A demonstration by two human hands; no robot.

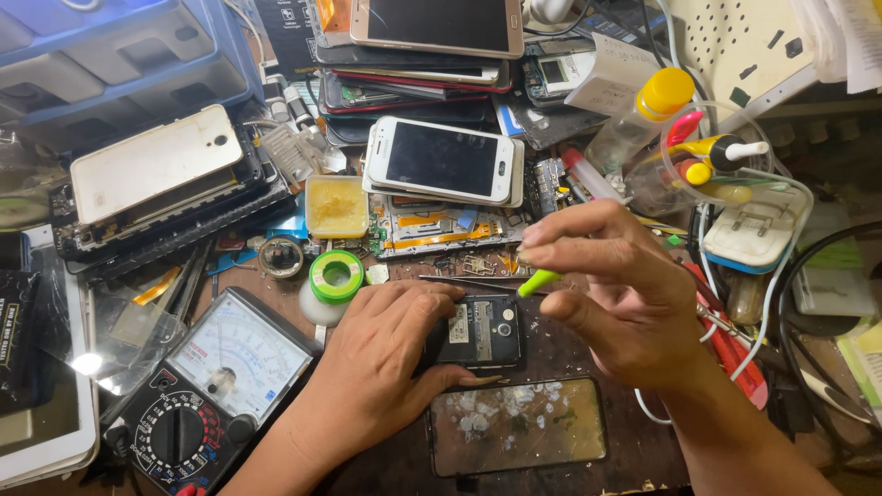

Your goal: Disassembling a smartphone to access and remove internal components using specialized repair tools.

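Green is the colour of the thin tool (537, 281) pinched in your right hand (625, 294). Your thumb and first fingers are closed tight around it, and its tip points down toward the small dark phone (485, 332) with its back off. That phone lies on the brown tabletop (570, 354), right in the middle, just under both your hands.

Your left hand (386, 367) lies flat over the left side of the small dark phone. Its fingers press on top and its thumb tucks along the bottom edge, so its grip is closed on the phone to hold it down.

To do this well, I think you should keep the left hand firm so the phone cannot slide. Bring the green tip down slowly and softly, because the parts inside look tiny. Rest your right wrist on the tabletop if the hand shakes.

Just below the phone lies a loose screen glass (516, 427) with white spots. Try not to lean on it. A meter with a dial (216, 386) sits to the left, and a green roll of wire (335, 276) stands above your left hand, close but not touching.
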